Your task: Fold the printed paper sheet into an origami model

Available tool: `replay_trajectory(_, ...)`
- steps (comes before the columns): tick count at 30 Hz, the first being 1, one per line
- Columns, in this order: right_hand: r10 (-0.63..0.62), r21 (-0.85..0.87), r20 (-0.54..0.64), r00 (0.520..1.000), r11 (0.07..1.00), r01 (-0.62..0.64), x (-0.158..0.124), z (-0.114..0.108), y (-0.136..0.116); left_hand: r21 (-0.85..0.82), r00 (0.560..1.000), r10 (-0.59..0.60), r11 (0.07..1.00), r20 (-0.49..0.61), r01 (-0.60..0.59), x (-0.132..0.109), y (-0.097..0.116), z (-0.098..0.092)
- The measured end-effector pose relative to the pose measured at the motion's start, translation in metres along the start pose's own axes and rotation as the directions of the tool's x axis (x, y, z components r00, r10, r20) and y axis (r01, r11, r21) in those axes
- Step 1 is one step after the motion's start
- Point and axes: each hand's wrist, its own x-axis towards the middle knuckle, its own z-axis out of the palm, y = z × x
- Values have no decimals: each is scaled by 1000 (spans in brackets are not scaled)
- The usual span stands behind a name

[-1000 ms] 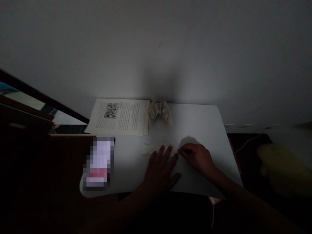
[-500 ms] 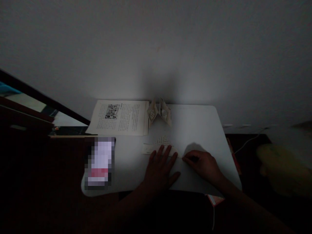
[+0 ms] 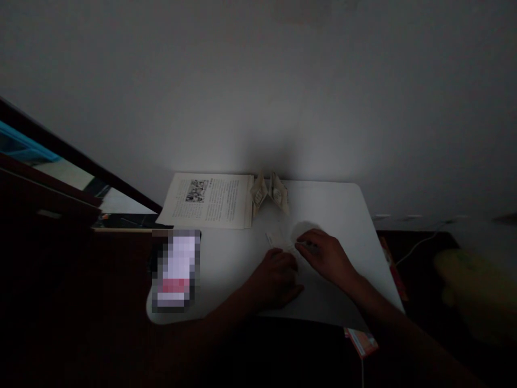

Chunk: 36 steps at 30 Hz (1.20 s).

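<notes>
While dim light blurs detail, we log the small paper piece (image 3: 275, 238) on the surface (image 3: 331, 210), nearer us than the standing folded paper (image 3: 280, 196) and apart from it. Our left hand (image 3: 278, 277) lies over the piece's near part, fingers curled; our right hand (image 3: 327, 256) is bent, fingertips at its edge. Blur leaves us unable to say whether either grips. Judgement: we do best to steady the piece lightly with the left, right fingertips low, pressing evenly.
</notes>
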Motion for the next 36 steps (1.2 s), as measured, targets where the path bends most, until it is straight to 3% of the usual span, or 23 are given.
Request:
replay_trajectory(5, 44, -94, 8, 999, 995, -43, 14, 13, 4, -30, 996, 88, 996, 12, -87, 1, -9, 3)
replay_trajectory(9, 132, -172, 104, 986, 979, -113, 20, 16, 1, 17, 998, 55, 998, 43, -55, 0, -14, 4)
replay_trajectory(17, 288, 6, 205, 935, 955, -296, 5, 6, 1, 142, 973, -6, 990, 232, -28, 10, -3, -18)
replay_trajectory(23, 400, 251, 435, 806, 807, -535, -11, 6, 10, 246, 971, -226, 948, 79, 201, 14, 5, -5)
replay_trajectory(28, 414, 302, 525, 743, 726, -618, -13, 6, 9, 297, 961, -274, 915, -36, 272, 16, 5, 17)
replay_trajectory(31, 394, 357, 529, 752, 701, -618, -12, 5, 9, 313, 956, -278, 903, -95, 294, 18, 5, 23)
replay_trajectory(36, 389, 436, 388, 836, 721, -538, -13, 7, 12, 277, 954, -271, 914, -128, 297, 16, 2, 23)
